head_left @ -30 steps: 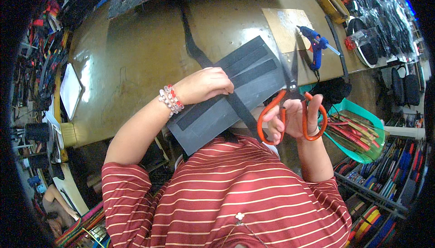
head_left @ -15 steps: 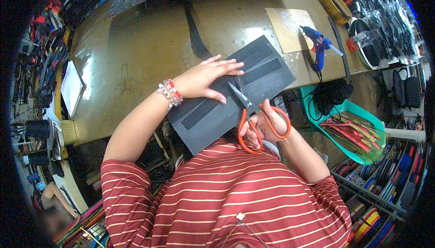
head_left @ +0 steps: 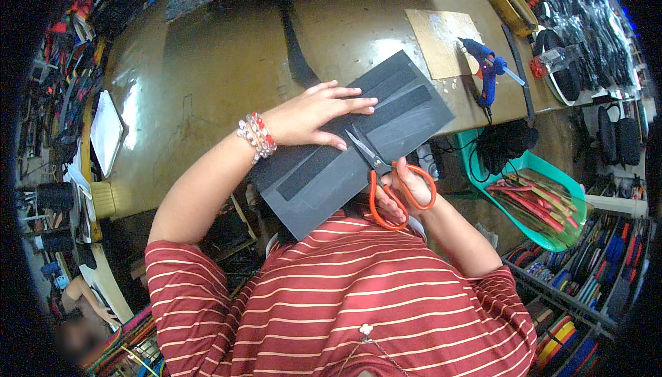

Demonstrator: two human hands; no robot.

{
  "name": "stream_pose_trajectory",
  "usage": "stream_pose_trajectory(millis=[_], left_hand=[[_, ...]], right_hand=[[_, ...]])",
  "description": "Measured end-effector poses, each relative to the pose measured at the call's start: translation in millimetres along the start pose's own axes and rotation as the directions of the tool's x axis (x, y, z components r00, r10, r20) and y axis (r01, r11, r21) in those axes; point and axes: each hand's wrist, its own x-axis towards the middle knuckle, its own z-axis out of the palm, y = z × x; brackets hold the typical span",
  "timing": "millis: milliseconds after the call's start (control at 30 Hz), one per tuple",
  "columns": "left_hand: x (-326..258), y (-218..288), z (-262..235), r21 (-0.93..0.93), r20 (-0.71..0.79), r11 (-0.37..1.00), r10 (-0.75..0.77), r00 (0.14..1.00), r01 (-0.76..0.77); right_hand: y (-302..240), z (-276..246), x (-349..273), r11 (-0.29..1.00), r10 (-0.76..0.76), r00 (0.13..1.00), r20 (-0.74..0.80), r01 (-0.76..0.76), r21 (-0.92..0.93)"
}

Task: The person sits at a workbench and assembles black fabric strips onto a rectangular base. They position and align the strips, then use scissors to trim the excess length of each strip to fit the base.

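Observation:
A flat dark grey board [head_left: 314, 205] with black strips [head_left: 394, 113] along it lies slantwise at the table's near edge, partly overhanging it. Palm down, my left hand [head_left: 314, 118] rests on the board's upper left part, its fingers stretched out and slightly apart. My right hand [head_left: 412, 185] grips a pair of scissors [head_left: 369, 149] by its orange-red handle loops. The dark blades lie over the middle of the board, pointing up and left, their tips slightly apart and near my left thumb. Whether the blades touch the board, I cannot tell.
A blue glue gun [head_left: 488, 77] sits at the right beside a tan cardboard sheet [head_left: 441, 43]. Below the table's right edge, a green basket [head_left: 552, 240] holds red strips. A white panel [head_left: 108, 134] stands at the left edge. Another person [head_left: 86, 322] is at lower left.
The scissors have turned slightly, and their handle loops have come closer together. My left hand and the board have shifted only a little.

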Motion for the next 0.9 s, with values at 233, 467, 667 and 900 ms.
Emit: stream_pose_trajectory(millis=[233, 467, 667, 900], left_hand=[[17.6, -11.6, -5.1, 0.037, 0.112, 0.992, 0.119, 0.987, -0.124], [13.9, -18.2, -2.1, 0.008, 0.088, 0.989, 0.143, 0.986, -0.144], [12.5, -15.1, 0.6, 0.034, 0.095, 0.994, 0.105, 0.99, -0.108], [11.2, -6.6, 4.5, 0.039, 0.1, 0.995, 0.087, 0.991, -0.091]], right_hand=[[-7.4, 14.6, 1.3, 1.0, -0.002, 0.999, 0.052, 0.001, 0.012], [-14.9, 24.4, 1.8, 0.963, 0.075, 0.995, 0.068, -0.09, 0.253], [-3.9, 7.4, 4.3, 0.999, 0.028, 1.0, -0.002, -0.028, -0.02], [-1.8, 4.8, -1.5, 0.998, 0.035, 0.999, 0.04, -0.038, 0.057]])
